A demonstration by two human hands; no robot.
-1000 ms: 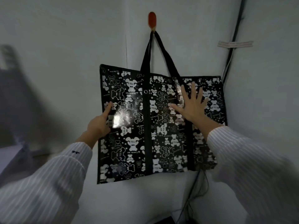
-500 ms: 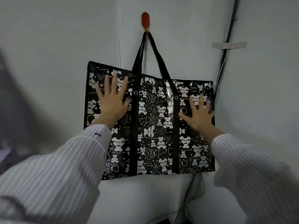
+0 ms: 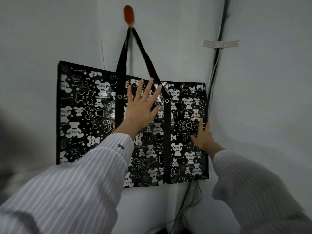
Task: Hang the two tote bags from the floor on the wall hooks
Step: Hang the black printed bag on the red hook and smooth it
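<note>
Tote bag (image 3: 87, 115) is hung from red hook (image 3: 129, 14); left hand (image 3: 141, 108) and right hand (image 3: 203, 137) are pressed flat on it, fingers apart; cables (image 3: 215, 65) are routed alongside.

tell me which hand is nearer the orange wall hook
Left. The left hand lies flat on the black bear-print tote bag just below the oval orange wall hook; the right hand sits lower, near the bag's right edge.

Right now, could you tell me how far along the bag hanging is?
One tote bag already hangs by its handles from the red hook. Both open hands, left hand and right hand, lie flat on it. No second bag or hook is in view, so that one looks left.
</note>
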